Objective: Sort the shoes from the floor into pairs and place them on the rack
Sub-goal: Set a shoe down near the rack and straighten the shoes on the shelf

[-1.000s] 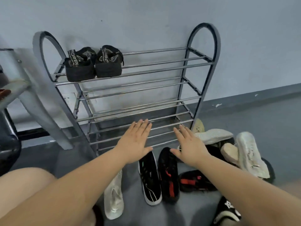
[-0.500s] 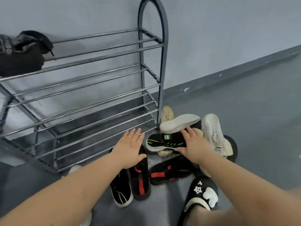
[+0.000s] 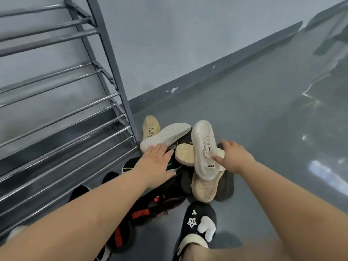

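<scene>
A heap of mixed shoes lies on the grey floor just right of the metal shoe rack [image 3: 112,61]. My right hand [image 3: 234,157] grips a white sneaker [image 3: 203,146] on top of the heap, thumb on its side near the heel. My left hand [image 3: 157,163] is flat with straight fingers, touching an upturned white-soled shoe [image 3: 166,135]. A beige sneaker [image 3: 150,127] lies behind it. Beige upturned soles [image 3: 205,187] sit under the white sneaker. Black shoes with red straps [image 3: 150,210] lie under my left forearm.
The rack's lower rails [image 3: 75,147] hold nothing in this view. My foot in a black slipper with a white star [image 3: 199,223] stands close below the heap. A dark baseboard [image 3: 226,65] runs along the wall. Glossy floor [image 3: 263,119] spreads to the right.
The view swung right and down, away from the rack, toward the heap. Both hands moved from in front of the rack onto the heap; my right hand took hold of the white sneaker.
</scene>
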### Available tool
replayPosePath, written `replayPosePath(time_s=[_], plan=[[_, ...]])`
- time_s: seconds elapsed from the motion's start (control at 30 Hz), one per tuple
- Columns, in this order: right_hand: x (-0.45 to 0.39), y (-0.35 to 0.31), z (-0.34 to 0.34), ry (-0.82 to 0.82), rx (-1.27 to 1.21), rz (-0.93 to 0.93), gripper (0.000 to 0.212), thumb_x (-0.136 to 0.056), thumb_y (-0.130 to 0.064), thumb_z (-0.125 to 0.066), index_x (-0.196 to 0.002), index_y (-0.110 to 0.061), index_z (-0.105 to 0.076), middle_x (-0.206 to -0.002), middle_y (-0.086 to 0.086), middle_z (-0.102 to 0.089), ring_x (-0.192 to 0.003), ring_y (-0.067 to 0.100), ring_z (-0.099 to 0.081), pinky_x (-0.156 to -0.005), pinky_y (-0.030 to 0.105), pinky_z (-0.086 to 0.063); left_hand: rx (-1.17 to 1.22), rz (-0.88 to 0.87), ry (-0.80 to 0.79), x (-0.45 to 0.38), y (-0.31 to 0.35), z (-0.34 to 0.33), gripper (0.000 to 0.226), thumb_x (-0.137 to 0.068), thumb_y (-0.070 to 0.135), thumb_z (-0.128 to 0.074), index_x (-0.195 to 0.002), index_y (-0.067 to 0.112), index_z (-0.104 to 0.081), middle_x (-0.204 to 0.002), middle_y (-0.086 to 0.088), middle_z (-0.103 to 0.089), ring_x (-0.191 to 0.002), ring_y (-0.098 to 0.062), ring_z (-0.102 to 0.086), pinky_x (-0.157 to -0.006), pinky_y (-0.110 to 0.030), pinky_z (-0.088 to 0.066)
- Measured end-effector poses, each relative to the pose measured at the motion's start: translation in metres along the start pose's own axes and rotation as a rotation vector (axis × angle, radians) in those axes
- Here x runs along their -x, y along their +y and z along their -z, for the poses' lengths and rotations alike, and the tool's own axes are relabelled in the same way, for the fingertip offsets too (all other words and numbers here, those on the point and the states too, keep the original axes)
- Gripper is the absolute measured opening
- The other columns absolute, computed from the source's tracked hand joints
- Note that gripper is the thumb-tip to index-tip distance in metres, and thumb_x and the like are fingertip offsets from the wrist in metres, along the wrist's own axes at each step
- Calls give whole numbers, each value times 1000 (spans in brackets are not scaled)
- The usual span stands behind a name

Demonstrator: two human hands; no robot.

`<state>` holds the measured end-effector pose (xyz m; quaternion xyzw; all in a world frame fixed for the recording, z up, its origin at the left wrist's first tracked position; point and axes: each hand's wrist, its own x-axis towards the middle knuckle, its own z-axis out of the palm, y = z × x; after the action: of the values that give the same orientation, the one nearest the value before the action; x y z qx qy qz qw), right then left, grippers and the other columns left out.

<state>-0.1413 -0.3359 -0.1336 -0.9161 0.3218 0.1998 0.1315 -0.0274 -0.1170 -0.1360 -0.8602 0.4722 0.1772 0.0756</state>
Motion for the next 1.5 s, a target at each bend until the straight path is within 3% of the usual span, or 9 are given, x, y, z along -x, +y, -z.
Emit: replayPosePath(time_s=[0.2,0.37,0.57,0.63,0.8,0.97,1.23,1.4,1.5], plan=[[-24,16,-20,-160,-156,-66,77,-93,-55,-42,-152,-14,-13,-153,9,-31,-135,30,-37,-105,38,-37,65,-40,-31,-47,38,-20,69,-95,53,-34,-150,15,-14,-153,-9,-25,-141,-26,-21,-118,-38,-11],[-37,10,-27,-219,-308,-104,63,-98,-46,-40,-143,-3,-32,-141,15,-47,-127,30,-46,-97,33,-37,189,30,-109,-76,59,-35,68,-95,55,-34,-148,14,-22,-143,-11,-37,-131,-29,-34,-109,-38,-27],[-48,8,-38,-351,-530,-221,53,-95,-44,-48,-125,0,-54,-104,12,-60,-93,26,-59,-79,32,-48,606,197,-213,-88,77,-52,73,-91,56,-43,-149,19,-18,-144,-13,-31,-135,-32,-28,-110,-42,-28],[-50,5,-35,-361,-586,-237,48,-96,-41,-48,-121,-1,-55,-107,11,-62,-96,23,-61,-83,33,-51,878,275,-209,-86,81,-54,76,-88,53,-51,-149,23,-17,-145,-10,-25,-137,-30,-27,-112,-42,-26],[-43,-9,-27,-381,-799,-262,40,-96,-40,-50,-118,-7,-57,-106,6,-61,-88,20,-61,-89,35,-50,1375,366,-89,-80,76,-46,65,-85,44,-60,-141,27,-33,-142,-4,-42,-123,-23,-48,-107,-41,-39],[-26,-29,-23,-292,-977,-279,43,-90,-40,-61,-117,-7,-57,-99,8,-63,-82,21,-57,-79,35,-52,1774,392,-43,-58,62,-30,39,-97,17,-51,-135,19,-43,-117,3,-56,-99,-12,-57,-72,-21,-50],[19,-102,-18,-209,-881,-181,65,-80,-48,-70,-128,-10,-48,-113,6,-57,-102,25,-57,-79,37,-51,2034,408,143,21,15,-30,44,-94,8,-54,-136,17,-46,-124,-5,-62,-97,-13,-64,-77,-26,-56],[49,-171,-31,-405,-1035,-109,54,-83,-36,-71,-125,-9,-52,-117,6,-64,-93,23,-65,-73,35,-57,2131,446,281,87,-21,-41,44,-93,8,-55,-136,14,-46,-114,-6,-66,-96,-18,-67,-73,-29,-59],[67,-205,-47,-512,-1135,-51,54,-79,-25,-76,-123,-3,-56,-113,14,-68,-99,30,-67,-86,51,-55,2134,489,333,129,-42,-55,45,-91,10,-59,-133,17,-46,-116,-6,-65,-98,-18,-66,-75,-32,-58]])
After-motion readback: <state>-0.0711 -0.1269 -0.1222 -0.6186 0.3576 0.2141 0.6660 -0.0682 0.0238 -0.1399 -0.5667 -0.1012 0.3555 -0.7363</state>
